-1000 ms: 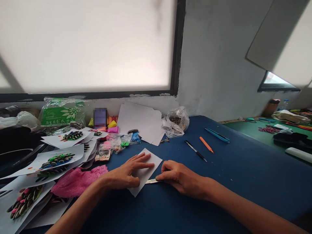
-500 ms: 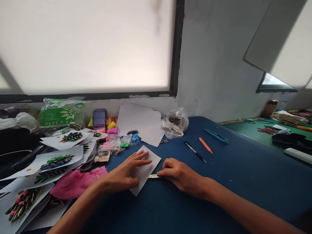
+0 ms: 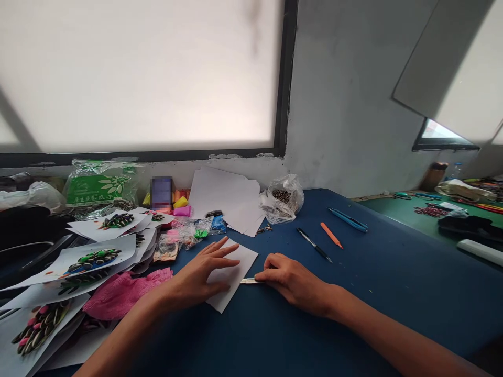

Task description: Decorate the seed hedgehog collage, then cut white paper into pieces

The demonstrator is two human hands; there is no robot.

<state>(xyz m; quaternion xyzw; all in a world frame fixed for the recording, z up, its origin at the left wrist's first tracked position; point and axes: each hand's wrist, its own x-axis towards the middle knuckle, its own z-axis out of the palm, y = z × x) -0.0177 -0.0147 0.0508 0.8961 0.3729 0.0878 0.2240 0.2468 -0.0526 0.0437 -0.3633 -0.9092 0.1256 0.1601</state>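
My left hand (image 3: pixel 202 272) lies with spread fingers on a folded-looking sheet of white paper (image 3: pixel 241 260), thumb and fingertips on its face. The sheet is set at a slant on the blue table. To its right, my right hand (image 3: pixel 288 280) is closed on a thin pale strip (image 3: pixel 249 281) that looks like a utility knife blade. The strip's tip touches or slips under the paper's right edge; which of these I cannot tell. Most of whatever the right fingers grip is hidden inside the hand.
A pink cloth (image 3: pixel 126 296) and stacked papers with seed pictures (image 3: pixel 92 262) lie left. Behind are loose white sheets (image 3: pixel 223 196) and a bag of seeds (image 3: pixel 282 199). A pen (image 3: pixel 314 244), an orange marker (image 3: pixel 332 235) and blue tweezers (image 3: pixel 348 220) lie right.
My left hand and the paper have shifted very slightly left. The right hand keeps its grip on the pale strip, almost in the same spot.
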